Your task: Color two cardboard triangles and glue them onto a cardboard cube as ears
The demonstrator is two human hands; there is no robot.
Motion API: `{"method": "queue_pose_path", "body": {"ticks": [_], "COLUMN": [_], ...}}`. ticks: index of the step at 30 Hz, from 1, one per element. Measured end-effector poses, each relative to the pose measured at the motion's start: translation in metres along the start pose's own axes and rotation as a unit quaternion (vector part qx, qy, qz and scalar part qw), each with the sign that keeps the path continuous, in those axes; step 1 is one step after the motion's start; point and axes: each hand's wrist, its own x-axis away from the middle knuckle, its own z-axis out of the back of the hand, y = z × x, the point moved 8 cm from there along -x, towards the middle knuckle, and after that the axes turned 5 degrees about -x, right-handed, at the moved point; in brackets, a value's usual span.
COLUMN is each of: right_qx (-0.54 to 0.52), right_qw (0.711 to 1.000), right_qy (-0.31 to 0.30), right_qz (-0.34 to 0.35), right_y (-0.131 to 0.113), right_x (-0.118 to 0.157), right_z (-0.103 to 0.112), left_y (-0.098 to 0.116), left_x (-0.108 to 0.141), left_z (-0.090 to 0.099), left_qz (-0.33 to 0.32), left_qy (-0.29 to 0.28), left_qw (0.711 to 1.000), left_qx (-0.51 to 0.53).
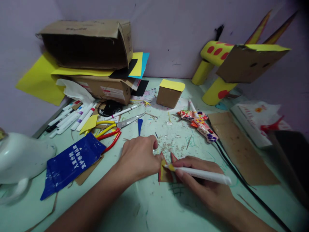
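Observation:
My right hand point(205, 180) grips a white marker point(202, 175) with a yellow collar, its tip resting on a small cardboard piece point(164, 175). That piece has two pointed ends, coloured yellow with red edges. My left hand point(141, 158) is closed at the piece's left point, thumb and fingertips pressed on it; the fingers are partly hidden. Beyond my hands, crumbs and scraps point(171, 146) are scattered on the pale green table point(149, 206). Scissors point(125, 122) with yellow handles lie beyond my left hand, near a red-handled tool point(113, 141).
At left are a white mug point(21, 158), a blue plastic packet point(74, 161), several markers point(72, 116) and stacked cardboard boxes point(96, 88). A cardboard cube point(169, 96) stands at the back. At right are a spotted yellow cardboard animal point(243, 64), a floral glue gun point(205, 127) with its black cord, and flat cardboard point(241, 148).

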Motion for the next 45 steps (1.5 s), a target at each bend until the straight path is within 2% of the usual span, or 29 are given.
{"method": "queue_pose_path", "body": {"ticks": [3, 8, 13, 16, 20, 28, 37, 42, 45], "right_qx": [-0.002, -0.013, -0.010, -0.004, -0.005, 0.004, -0.006, -0.005, -0.002], "right_qw": [1.000, 0.999, 0.999, 0.998, 0.999, 1.000, 0.998, 0.997, 0.999], "right_qy": [0.000, -0.049, 0.011, 0.010, -0.032, -0.006, -0.052, -0.069, -0.049], "right_qz": [-0.024, -0.016, -0.051, -0.063, -0.042, -0.005, 0.039, 0.034, 0.003], "right_y": [0.004, 0.002, 0.010, 0.012, 0.005, -0.001, -0.013, -0.013, -0.006], "right_x": [0.001, 0.002, 0.001, 0.003, 0.003, 0.001, 0.003, 0.004, 0.004], "right_z": [0.000, -0.006, 0.002, 0.002, -0.003, 0.000, -0.008, -0.011, -0.009], "left_y": [0.000, 0.000, -0.001, -0.001, -0.001, 0.000, 0.000, 0.000, 0.001], "left_x": [-0.001, 0.000, -0.001, -0.002, -0.002, 0.000, 0.000, 0.001, 0.001], "left_z": [0.000, 0.000, -0.001, -0.001, 0.000, 0.000, 0.000, -0.001, 0.000], "left_qz": [0.001, 0.006, 0.005, 0.003, 0.004, 0.009, 0.012, 0.014, 0.008], "left_qy": [-0.001, -0.004, -0.002, -0.002, 0.001, -0.003, -0.015, -0.019, -0.012], "left_qw": [1.000, 1.000, 1.000, 1.000, 1.000, 1.000, 1.000, 1.000, 1.000], "left_qx": [0.005, 0.002, 0.008, 0.007, 0.006, 0.008, 0.006, 0.003, 0.008]}}
